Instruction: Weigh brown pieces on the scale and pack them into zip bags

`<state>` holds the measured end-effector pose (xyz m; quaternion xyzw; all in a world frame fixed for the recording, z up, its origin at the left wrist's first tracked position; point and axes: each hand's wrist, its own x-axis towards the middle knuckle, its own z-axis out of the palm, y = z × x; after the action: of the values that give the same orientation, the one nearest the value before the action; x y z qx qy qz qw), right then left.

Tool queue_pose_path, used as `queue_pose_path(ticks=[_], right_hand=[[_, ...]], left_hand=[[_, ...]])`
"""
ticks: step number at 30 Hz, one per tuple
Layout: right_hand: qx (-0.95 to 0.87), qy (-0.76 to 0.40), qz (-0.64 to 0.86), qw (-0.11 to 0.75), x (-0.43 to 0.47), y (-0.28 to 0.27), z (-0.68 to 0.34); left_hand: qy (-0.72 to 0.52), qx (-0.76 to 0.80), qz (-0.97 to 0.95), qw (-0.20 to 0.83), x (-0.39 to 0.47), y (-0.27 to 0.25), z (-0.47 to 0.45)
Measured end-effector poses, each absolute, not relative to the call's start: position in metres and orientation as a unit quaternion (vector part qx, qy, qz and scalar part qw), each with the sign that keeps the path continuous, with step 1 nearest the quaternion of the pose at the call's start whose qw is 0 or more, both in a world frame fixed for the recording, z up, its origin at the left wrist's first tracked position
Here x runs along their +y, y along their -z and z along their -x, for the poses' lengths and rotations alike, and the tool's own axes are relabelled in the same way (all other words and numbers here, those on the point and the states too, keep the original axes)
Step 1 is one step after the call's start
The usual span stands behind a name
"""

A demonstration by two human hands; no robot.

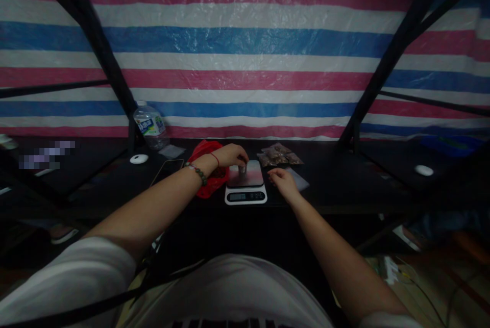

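My left hand (233, 154) is over the digital kitchen scale (246, 199), its fingers closed on a small metal cup (242, 169) at the steel plate. Whether the cup rests on the plate I cannot tell. Beneath and left of that wrist lies an open red plastic bag (206, 190) with brownish contents partly hidden by my arm. My right hand (283, 180) rests just right of the scale, fingers loosely bent and seemingly holding nothing. Beside it lies a clear plastic bag (299, 180). Several filled small bags (279, 154) are piled behind it.
A large plastic bottle (151, 126) stands at the back left, near another clear bag (172, 151) and a phone (166, 169). White rounded objects lie left (139, 159) and right (424, 170). Black metal posts (367, 88) slant up on both sides before a striped sheet (245, 42).
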<state>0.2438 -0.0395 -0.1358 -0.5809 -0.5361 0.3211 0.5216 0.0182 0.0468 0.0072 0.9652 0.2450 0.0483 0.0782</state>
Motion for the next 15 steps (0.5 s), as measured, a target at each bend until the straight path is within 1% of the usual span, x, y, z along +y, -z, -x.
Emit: queue_pose_path(ticks=[10, 15], right_hand=[[-0.548, -0.306, 0.576, 0.523, -0.0402, 0.1353, -0.2452], [-0.541, -0.312, 0.577, 0.526, -0.0409, 0.1343, -0.2440]], left_hand=[[-0.056, 0.273, -0.954, 0.112, 0.0469, -0.0045, -0.0179], [-0.036, 0.284, -0.951, 0.116, 0.0490, -0.0040, -0.0157]])
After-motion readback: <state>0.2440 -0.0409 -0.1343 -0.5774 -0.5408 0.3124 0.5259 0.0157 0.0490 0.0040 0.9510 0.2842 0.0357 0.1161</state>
